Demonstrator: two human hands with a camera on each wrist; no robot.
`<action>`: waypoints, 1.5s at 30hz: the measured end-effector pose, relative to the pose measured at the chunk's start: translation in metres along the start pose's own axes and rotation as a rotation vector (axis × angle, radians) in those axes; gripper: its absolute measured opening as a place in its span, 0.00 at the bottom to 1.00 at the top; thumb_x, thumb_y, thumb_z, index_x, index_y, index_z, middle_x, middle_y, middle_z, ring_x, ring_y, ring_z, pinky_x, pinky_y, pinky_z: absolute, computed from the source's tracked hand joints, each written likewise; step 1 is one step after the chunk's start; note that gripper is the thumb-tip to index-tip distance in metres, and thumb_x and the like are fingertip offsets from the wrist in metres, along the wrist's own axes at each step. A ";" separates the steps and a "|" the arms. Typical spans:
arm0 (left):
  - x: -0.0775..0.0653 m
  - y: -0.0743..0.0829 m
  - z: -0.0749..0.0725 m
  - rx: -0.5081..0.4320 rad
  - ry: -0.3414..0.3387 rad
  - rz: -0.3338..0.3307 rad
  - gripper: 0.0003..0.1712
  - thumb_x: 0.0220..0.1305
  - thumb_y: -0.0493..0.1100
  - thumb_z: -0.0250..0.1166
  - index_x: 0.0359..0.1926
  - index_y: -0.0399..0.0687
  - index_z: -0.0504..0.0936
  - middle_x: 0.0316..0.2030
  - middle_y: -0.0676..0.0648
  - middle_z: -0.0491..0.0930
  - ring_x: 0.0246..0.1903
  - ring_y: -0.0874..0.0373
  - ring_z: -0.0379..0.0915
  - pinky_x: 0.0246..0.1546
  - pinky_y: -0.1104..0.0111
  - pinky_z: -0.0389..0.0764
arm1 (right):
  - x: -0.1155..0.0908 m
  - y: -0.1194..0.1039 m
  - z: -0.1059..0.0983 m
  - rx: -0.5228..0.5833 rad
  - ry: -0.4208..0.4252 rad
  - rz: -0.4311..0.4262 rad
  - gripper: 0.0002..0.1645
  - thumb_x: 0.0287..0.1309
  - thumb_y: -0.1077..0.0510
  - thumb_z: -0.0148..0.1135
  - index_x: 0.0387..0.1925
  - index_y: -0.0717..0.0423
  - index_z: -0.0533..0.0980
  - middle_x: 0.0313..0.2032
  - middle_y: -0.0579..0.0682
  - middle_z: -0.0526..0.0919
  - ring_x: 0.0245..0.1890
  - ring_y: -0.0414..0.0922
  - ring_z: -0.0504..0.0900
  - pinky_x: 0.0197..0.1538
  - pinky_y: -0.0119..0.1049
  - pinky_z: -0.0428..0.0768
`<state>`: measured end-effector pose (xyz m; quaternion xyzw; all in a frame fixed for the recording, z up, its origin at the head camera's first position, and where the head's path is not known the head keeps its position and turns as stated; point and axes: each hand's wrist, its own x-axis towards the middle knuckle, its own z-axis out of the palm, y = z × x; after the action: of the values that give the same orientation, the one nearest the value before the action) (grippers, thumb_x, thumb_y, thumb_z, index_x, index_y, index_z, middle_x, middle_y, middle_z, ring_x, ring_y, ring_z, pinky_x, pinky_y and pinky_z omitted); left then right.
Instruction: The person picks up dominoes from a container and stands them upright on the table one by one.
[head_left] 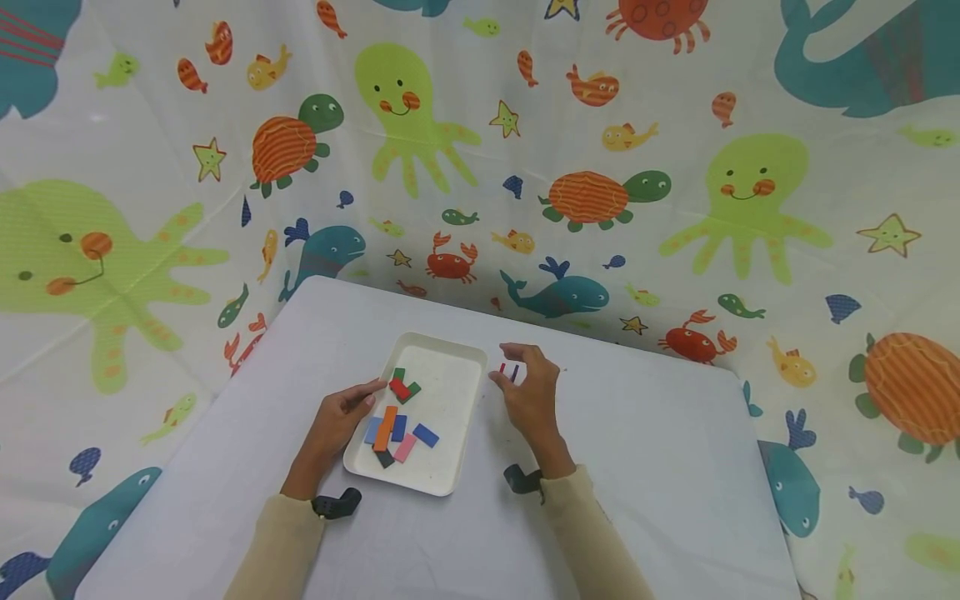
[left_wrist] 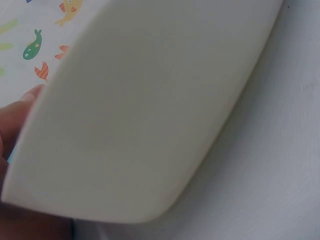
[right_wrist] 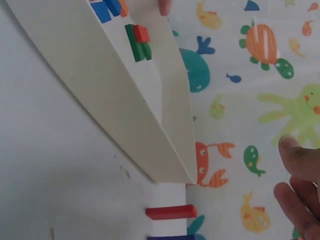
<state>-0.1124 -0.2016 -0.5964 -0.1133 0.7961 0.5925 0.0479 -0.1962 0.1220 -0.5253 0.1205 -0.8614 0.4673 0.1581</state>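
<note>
My left hand (head_left: 339,419) touches the left rim of a white tray (head_left: 446,392), index fingertip over the edge and thumb beside it. Inside the tray lie flat coloured blocks: a red block (head_left: 400,389) on green ones near that hand, and an orange block (head_left: 384,429) across several blue, pink and dark ones. Just right of the tray, a thin red block (right_wrist: 171,212) and a dark blue block (right_wrist: 172,238) stand upright side by side. My right hand (head_left: 531,392) is beside them, thumb and index finger spread wide in a C, holding nothing.
A white-covered table (head_left: 637,450) carries the tray left of its middle. Behind it hangs a curtain (head_left: 480,208) printed with sea animals. Each wrist wears a dark strapped device, such as the right one (head_left: 521,479). The tray's outer wall (left_wrist: 135,110) fills the left wrist view.
</note>
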 end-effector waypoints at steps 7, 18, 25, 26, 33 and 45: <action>0.000 0.000 0.001 0.008 0.002 -0.008 0.24 0.81 0.49 0.61 0.73 0.53 0.78 0.79 0.45 0.68 0.81 0.43 0.59 0.78 0.51 0.66 | -0.006 -0.009 0.004 -0.004 -0.043 -0.016 0.26 0.60 0.54 0.80 0.58 0.46 0.81 0.54 0.45 0.87 0.58 0.45 0.82 0.73 0.58 0.69; 0.000 0.003 0.000 0.004 -0.003 -0.004 0.24 0.81 0.49 0.61 0.73 0.53 0.78 0.80 0.44 0.67 0.82 0.43 0.58 0.78 0.51 0.66 | -0.017 -0.023 0.014 -0.029 -0.069 -0.096 0.27 0.57 0.56 0.82 0.57 0.48 0.82 0.52 0.46 0.88 0.55 0.44 0.85 0.68 0.53 0.72; -0.001 0.003 0.000 0.001 -0.009 -0.011 0.24 0.81 0.50 0.60 0.73 0.55 0.78 0.80 0.46 0.67 0.82 0.44 0.57 0.78 0.51 0.65 | -0.024 -0.029 0.022 -0.044 -0.108 -0.107 0.28 0.56 0.57 0.82 0.57 0.49 0.82 0.52 0.48 0.88 0.56 0.45 0.86 0.67 0.53 0.71; -0.001 0.003 0.000 -0.004 -0.008 -0.014 0.24 0.81 0.50 0.60 0.73 0.55 0.78 0.80 0.46 0.67 0.82 0.44 0.58 0.78 0.51 0.65 | -0.025 -0.030 0.023 -0.048 -0.116 -0.105 0.28 0.57 0.56 0.82 0.58 0.48 0.82 0.52 0.47 0.88 0.55 0.44 0.86 0.67 0.52 0.71; -0.001 0.001 0.000 -0.001 -0.004 -0.011 0.25 0.81 0.51 0.60 0.73 0.56 0.78 0.79 0.45 0.68 0.81 0.43 0.59 0.78 0.51 0.66 | -0.034 -0.033 0.031 -0.062 -0.179 -0.092 0.27 0.58 0.53 0.81 0.58 0.46 0.82 0.52 0.45 0.88 0.55 0.43 0.86 0.67 0.50 0.72; -0.002 0.002 0.000 -0.032 -0.009 -0.012 0.24 0.80 0.51 0.61 0.72 0.56 0.79 0.79 0.46 0.68 0.82 0.44 0.58 0.79 0.51 0.65 | -0.047 -0.028 0.050 -0.039 -0.255 -0.095 0.27 0.57 0.57 0.82 0.57 0.45 0.81 0.52 0.44 0.86 0.54 0.41 0.85 0.67 0.49 0.71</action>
<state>-0.1111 -0.2010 -0.5939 -0.1159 0.7856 0.6054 0.0533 -0.1509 0.0676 -0.5474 0.2166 -0.8767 0.4235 0.0717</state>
